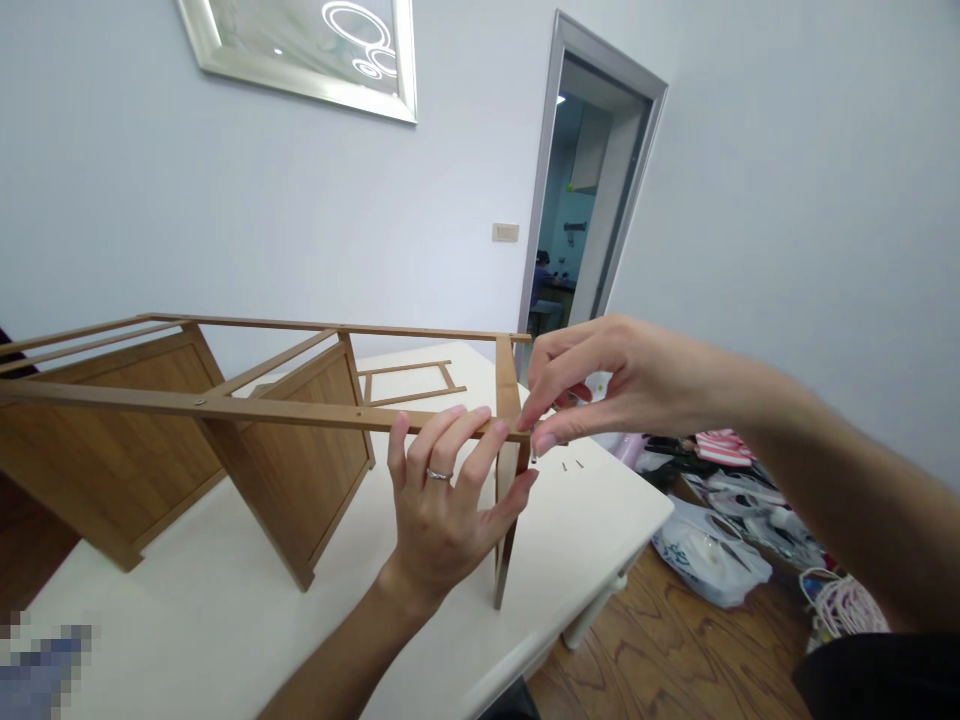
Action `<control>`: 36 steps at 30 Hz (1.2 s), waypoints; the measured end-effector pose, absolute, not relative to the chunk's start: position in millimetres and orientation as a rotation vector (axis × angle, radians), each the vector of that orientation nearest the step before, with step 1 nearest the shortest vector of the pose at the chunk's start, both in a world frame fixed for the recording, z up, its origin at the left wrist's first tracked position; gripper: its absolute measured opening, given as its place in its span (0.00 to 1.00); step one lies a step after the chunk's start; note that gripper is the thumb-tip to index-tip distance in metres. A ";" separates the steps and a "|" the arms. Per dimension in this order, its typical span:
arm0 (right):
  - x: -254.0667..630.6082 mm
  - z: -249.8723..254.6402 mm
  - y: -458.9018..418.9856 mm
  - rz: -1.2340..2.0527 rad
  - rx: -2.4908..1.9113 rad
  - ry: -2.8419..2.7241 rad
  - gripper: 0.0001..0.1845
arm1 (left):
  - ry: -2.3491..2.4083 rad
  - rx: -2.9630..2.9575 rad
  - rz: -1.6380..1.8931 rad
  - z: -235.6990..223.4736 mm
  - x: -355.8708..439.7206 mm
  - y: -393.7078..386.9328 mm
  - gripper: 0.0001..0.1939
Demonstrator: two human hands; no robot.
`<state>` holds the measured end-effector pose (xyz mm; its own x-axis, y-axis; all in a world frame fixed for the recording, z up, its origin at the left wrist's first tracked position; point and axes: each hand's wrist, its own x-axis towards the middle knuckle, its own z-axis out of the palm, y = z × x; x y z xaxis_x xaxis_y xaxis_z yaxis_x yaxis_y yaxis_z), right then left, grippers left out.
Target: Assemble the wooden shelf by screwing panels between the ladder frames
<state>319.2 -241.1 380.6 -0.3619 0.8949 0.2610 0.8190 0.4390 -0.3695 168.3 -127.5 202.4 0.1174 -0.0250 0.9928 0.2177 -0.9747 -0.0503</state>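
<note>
A brown wooden shelf frame (285, 408) lies on its side on the white table, its panels standing as uprights. My left hand (442, 490), with a ring on one finger, is wrapped round the near rail close to its right-hand corner, the thumb by the end post. Just beyond that corner, my right hand (581, 385) pinches a small screw (534, 458) between thumb and fingertips; most of it is hidden by the fingers. Two more screws (565, 466) lie loose on the tabletop to the right of the frame.
On the white table (600, 520) a small, flat wooden frame (409, 402) lies behind the shelf. Plastic bags (709, 550) and a bundle of cord (847, 605) are on the floor at right. Through the doorway (581, 200) a person sits in another room.
</note>
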 end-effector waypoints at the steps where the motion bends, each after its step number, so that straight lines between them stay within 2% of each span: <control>1: 318.1 379.2 -239.7 0.183 -1.435 -2.281 0.15 | -0.177 -2.209 -1.942 201.5 167.3 -125.9 0.24; 11: 306.8 374.6 -230.1 -0.050 -1.478 -2.348 0.17 | -0.120 -2.248 -1.863 197.2 162.4 -120.1 0.29; 16: 303.0 373.8 -222.7 -0.107 -1.508 -2.365 0.11 | -0.130 -2.211 -1.897 195.6 164.2 -119.4 0.31; 23: 307.7 377.0 -207.5 -0.034 -1.533 -2.404 0.11 | -0.090 -2.241 -1.907 198.7 162.5 -121.6 0.25; 29: 314.7 380.2 -202.9 0.114 -1.621 -2.331 0.09 | -0.100 -2.265 -1.913 198.5 161.2 -123.8 0.23; 36: 332.9 375.5 -204.1 0.031 -1.671 -2.299 0.16 | -0.116 -2.288 -1.920 197.3 161.2 -125.0 0.21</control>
